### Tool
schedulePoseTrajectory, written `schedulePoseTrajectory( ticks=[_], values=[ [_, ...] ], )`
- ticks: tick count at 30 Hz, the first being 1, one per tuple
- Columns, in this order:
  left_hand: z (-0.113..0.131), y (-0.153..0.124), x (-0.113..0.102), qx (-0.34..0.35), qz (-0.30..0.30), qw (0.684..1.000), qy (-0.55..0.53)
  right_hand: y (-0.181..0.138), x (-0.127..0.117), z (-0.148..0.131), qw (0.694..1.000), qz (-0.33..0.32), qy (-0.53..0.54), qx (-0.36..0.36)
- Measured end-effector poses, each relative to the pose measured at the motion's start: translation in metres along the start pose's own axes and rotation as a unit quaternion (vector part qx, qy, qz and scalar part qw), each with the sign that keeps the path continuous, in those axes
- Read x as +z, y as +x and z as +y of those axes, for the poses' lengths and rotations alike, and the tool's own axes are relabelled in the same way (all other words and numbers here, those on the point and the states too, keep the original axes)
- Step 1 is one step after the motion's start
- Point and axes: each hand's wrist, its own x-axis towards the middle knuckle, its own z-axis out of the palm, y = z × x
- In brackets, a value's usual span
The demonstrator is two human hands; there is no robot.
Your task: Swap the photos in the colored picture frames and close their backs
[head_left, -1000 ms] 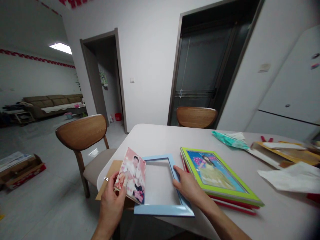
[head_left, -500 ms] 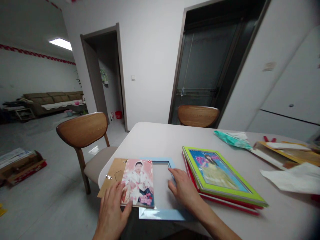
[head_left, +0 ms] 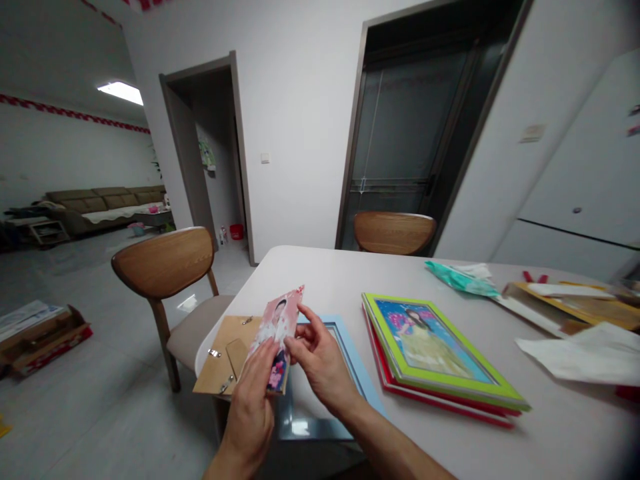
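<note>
A pink photo [head_left: 275, 321] showing a person in white is tilted up off the table between my hands. My left hand [head_left: 256, 390] lies across its lower left part, fingers closed on it. At its right edge, my right hand [head_left: 320, 360] pinches the photo between thumb and fingers. Below it lies a light blue picture frame [head_left: 357, 360], its middle open and partly hidden by my right hand. A brown backing board [head_left: 213, 373] with metal clips and a stand flap sits at the table's left edge, partly under the photo.
To the right is a stack of frames, a lime green frame [head_left: 500, 395] with a picture on top and red below. Beyond lie a green-and-white wrapper [head_left: 463, 279], white paper [head_left: 570, 353] and a yellow envelope [head_left: 590, 310]. A wooden chair [head_left: 165, 261] stands at left, another chair [head_left: 395, 232] behind the table.
The pink photo has been raised and tilted from lying flat. My right hand has moved left from the blue frame's edge onto the photo, and my left hand has shifted right with it.
</note>
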Motion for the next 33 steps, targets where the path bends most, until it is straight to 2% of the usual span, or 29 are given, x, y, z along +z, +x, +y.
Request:
schedulePoseTrajectory(
  ticks=[2, 5, 8, 11, 13, 15, 17, 20, 24, 29, 33],
  values=[
    [0.012, 0.005, 0.001, -0.085, 0.059, 0.991, -0.082, 0.0, -0.003, -0.001, 1.0, 0.023, 0.002, 0.008],
    [0.024, 0.005, 0.013, -0.218, 0.123, 0.945, -0.212, -0.001, -0.014, 0.016, 0.993, 0.08, -0.061, 0.066],
    [0.027, -0.002, 0.029, -0.271, 0.106, 0.902, -0.319, -0.002, -0.03, 0.034, 0.985, 0.085, -0.016, 0.147],
    [0.024, -0.005, 0.034, -0.285, 0.063, 0.882, -0.37, 0.0, -0.05, 0.036, 0.982, 0.113, -0.022, 0.148],
    [0.02, -0.005, 0.03, -0.283, 0.058, 0.889, -0.356, 0.003, -0.065, 0.03, 0.975, 0.131, -0.097, 0.148],
    [0.017, -0.005, 0.024, -0.268, 0.036, 0.919, -0.286, 0.007, -0.08, 0.025, 0.963, 0.122, -0.178, 0.159],
    [0.016, -0.007, 0.021, -0.237, -0.018, 0.952, -0.194, 0.01, -0.091, 0.024, 0.95, 0.102, -0.247, 0.161],
    [0.017, -0.013, 0.023, -0.166, -0.106, 0.976, -0.094, 0.014, -0.098, 0.031, 0.929, 0.089, -0.329, 0.146],
    [0.018, -0.018, 0.029, -0.086, -0.17, 0.981, -0.023, 0.018, -0.099, 0.045, 0.919, 0.067, -0.37, 0.121],
    [0.014, -0.019, 0.029, -0.079, -0.177, 0.981, -0.003, 0.021, -0.107, 0.049, 0.919, 0.064, -0.369, 0.127],
    [0.014, -0.017, 0.027, -0.07, -0.183, 0.981, 0.0, 0.02, -0.108, 0.046, 0.893, 0.051, -0.433, 0.109]
  ],
)
